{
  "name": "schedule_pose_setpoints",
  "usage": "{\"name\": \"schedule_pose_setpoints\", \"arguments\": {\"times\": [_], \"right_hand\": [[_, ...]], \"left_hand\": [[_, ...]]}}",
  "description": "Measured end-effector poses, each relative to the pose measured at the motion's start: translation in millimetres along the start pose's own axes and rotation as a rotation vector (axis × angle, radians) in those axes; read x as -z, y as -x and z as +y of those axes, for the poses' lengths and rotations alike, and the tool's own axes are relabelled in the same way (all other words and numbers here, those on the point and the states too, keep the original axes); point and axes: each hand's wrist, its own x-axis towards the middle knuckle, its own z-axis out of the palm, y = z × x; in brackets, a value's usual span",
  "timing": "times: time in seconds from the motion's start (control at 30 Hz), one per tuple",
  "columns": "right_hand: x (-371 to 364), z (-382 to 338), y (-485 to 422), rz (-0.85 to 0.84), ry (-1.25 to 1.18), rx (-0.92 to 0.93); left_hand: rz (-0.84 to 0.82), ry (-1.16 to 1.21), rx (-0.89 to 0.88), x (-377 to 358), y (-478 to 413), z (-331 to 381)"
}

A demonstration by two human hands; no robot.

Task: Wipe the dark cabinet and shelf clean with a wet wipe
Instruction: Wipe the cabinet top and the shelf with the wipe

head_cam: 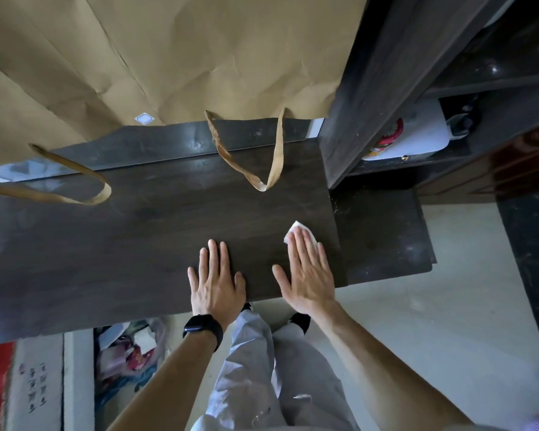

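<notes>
The dark wood cabinet top (pixel 156 231) fills the middle of the view. My right hand (pixel 307 272) lies flat with straight fingers near the top's right front corner, pressing a white wet wipe (pixel 299 229) that shows beyond the fingertips. My left hand (pixel 215 281), with a black watch on its wrist, rests flat on the front edge beside it and holds nothing. A lower dark shelf (pixel 383 231) with pale specks sits just right of the cabinet top.
Large brown paper bags (pixel 175 57) lean over the back of the top, their handles (pixel 262 169) drooping onto it. A dark upright panel (pixel 374 88) rises at the right, with shelves holding a white container (pixel 414 132). Below are pale floor tiles and a bag of clutter (pixel 131 353).
</notes>
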Motion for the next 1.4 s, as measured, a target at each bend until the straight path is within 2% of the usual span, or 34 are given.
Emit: {"name": "schedule_pose_setpoints", "arguments": {"times": [0.1, 0.2, 0.27, 0.33, 0.47, 0.53, 0.57, 0.63, 0.7, 0.77, 0.9, 1.0, 1.1, 1.27, 1.33, 1.4], "right_hand": [[10.1, 24.6, -7.8, 0.019, -0.051, -0.208], [5.2, 33.6, 31.8, 0.032, -0.214, -0.436], [-0.5, 33.4, 56.2, 0.015, -0.201, -0.469], [-3.1, 37.7, 61.2, -0.019, -0.183, -0.422], [-0.9, 39.6, 57.1, -0.007, -0.395, -0.488], [-8.2, 36.9, 71.0, 0.092, -0.544, -0.628], [-13.5, 36.1, 79.7, 0.139, -0.63, -0.754], [-26.9, 41.8, 96.7, 0.105, -0.722, -0.992], [-37.3, 52.7, 109.0, 0.009, -0.727, -1.079], [-42.3, 61.9, 113.0, -0.019, -0.721, -1.063], [-44.5, 70.5, 108.4, 0.037, -0.706, -0.837], [-49.1, 78.4, 110.0, 0.072, -0.687, -0.762], [-63.1, 89.2, 122.6, 0.115, -0.65, -0.764], [-116.8, 109.9, 161.9, 0.226, -0.574, -0.815], [-149.1, 119.3, 177.1, 0.258, -0.54, -0.827], [-187.7, 128.5, 192.4, 0.263, -0.537, -0.859]], "left_hand": [[-0.013, 0.016, -0.023, -0.9, -4.9, -2.7], [-0.016, 0.057, -0.019, -0.6, -5.7, -2.5], [-0.021, 0.067, -0.018, 0.1, -5.6, -2.5], [-0.019, 0.062, -0.026, -0.1, -4.9, -4.0], [-0.018, 0.061, -0.032, -1.1, -5.7, -4.3], [-0.005, 0.044, -0.037, -1.9, -5.5, -3.1], [0.003, 0.031, -0.037, -2.0, -6.1, -2.6], [0.011, 0.015, -0.054, -2.1, -6.8, 0.2], [0.024, -0.017, -0.147, -3.5, -8.1, 8.0], [0.022, -0.046, -0.269, -6.6, -11.2, 22.2], [0.032, -0.104, -0.468, -11.4, -17.4, 61.4], [0.034, -0.103, -0.62, -19.4, -10.7, 95.3], [0.015, -0.121, -0.817, -41.9, 9.6, 125.0], [-0.145, -0.292, -1.164, -127.4, 52.0, 134.7], [-0.242, -0.385, -1.14, -171.3, 54.0, 125.5], [-0.329, -0.457, -1.0, -217.4, 48.7, 109.9]]}}
